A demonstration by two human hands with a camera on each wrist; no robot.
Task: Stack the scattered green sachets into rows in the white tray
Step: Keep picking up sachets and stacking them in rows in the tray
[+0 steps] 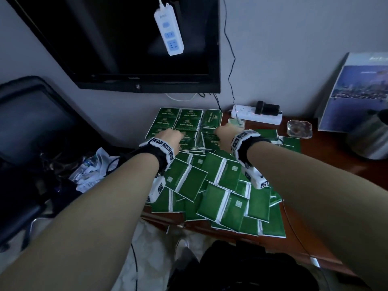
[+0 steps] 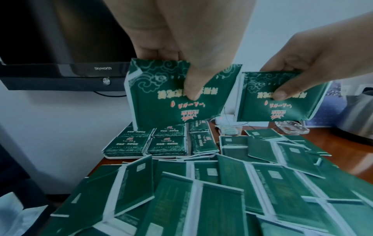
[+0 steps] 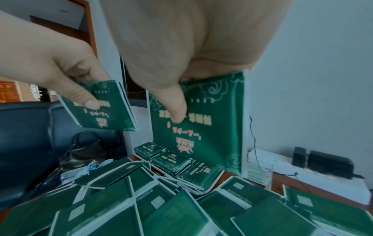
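Both hands hover over the white tray point(image 2: 121, 157), where green sachets point(image 2: 161, 140) lie in stacked rows at the table's far left. My left hand point(image 1: 171, 135) pinches a small stack of green sachets point(image 2: 161, 103) between thumb and fingers, printed face toward the wrist camera. Just to its right, my right hand point(image 1: 224, 133) pinches another stack of sachets point(image 3: 212, 127) the same way. Several loose sachets point(image 1: 210, 185) lie overlapping, backs up, on the wooden table point(image 1: 315, 196) in front of the tray.
A dark TV point(image 1: 136, 49) hangs on the wall behind the tray, a power strip point(image 1: 169, 28) dangling before it. Another power strip point(image 1: 256, 115), a glass ashtray point(image 1: 299, 128), a metal kettle point(image 1: 369, 137) and a box point(image 1: 357, 91) stand at the right. A black chair point(image 1: 31, 122) is at the left.
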